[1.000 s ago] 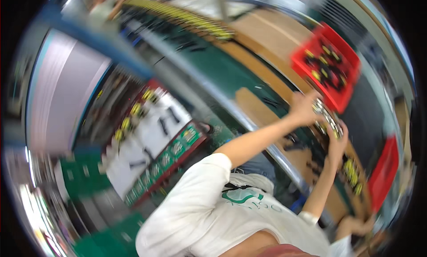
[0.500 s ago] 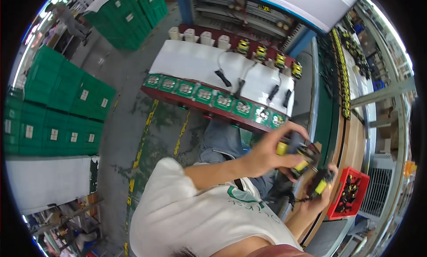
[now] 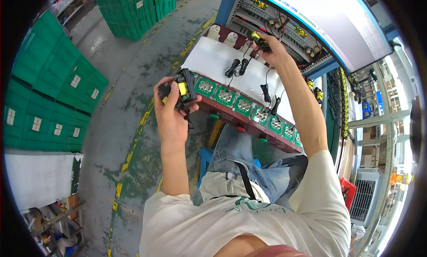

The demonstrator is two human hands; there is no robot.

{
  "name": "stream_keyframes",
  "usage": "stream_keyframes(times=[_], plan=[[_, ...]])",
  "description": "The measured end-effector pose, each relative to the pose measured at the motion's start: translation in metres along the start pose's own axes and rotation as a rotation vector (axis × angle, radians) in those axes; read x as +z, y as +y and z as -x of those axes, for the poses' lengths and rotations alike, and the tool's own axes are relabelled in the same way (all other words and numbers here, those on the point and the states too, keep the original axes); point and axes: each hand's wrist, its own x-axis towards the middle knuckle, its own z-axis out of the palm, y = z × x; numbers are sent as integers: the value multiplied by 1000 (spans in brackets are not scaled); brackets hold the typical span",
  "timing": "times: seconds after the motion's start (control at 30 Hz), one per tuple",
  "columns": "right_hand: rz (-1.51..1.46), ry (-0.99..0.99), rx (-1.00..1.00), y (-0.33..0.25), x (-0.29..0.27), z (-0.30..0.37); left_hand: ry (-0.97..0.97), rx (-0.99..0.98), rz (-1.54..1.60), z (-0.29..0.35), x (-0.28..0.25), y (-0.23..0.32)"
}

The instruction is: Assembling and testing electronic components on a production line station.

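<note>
My left hand (image 3: 172, 117) is wrapped round one or more opened black power adapters (image 3: 186, 85) with yellow parts inside, just off the left end of a dark red test bench (image 3: 218, 113). A short black cord (image 3: 189, 120) dangles below that hand. Reaching across the bench, my right hand (image 3: 276, 51) grips another black and yellow power adapter (image 3: 255, 36) at the far row of white sockets (image 3: 231, 38). My fingers partly hide it, and whether it sits in a socket I cannot tell. Black cables (image 3: 240, 67) lie on the bench's white top (image 3: 202, 56).
Green boards with round metal contacts (image 3: 224, 95) line the bench's near edge. Beyond stand a rack of instruments (image 3: 284, 28) and a large screen (image 3: 329, 21). Green crates (image 3: 53, 88) are stacked at left. A red bin (image 3: 348, 191) and a conveyor with adapters (image 3: 344, 105) are at right.
Both hands have left the conveyor side at right. My left hand has moved to the bench's left end with adapters; my right hand has reached forward to the sockets. The view has turned left.
</note>
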Motion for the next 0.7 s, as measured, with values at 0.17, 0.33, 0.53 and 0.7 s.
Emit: stream_keyframes(times=[0.17,0.33,0.53,0.7], plan=[[167,85,-42,21,9,-18,-48,10,-11,-47,-5,6],[350,183,-131,33,3,-5,-135,-10,-60,-86,21,-5],[388,136,-62,15,10,13,-324,-60,-266,-155,60,-26],[768,185,-108,-8,-6,20,-289,-137,-552,-227,99,-65]])
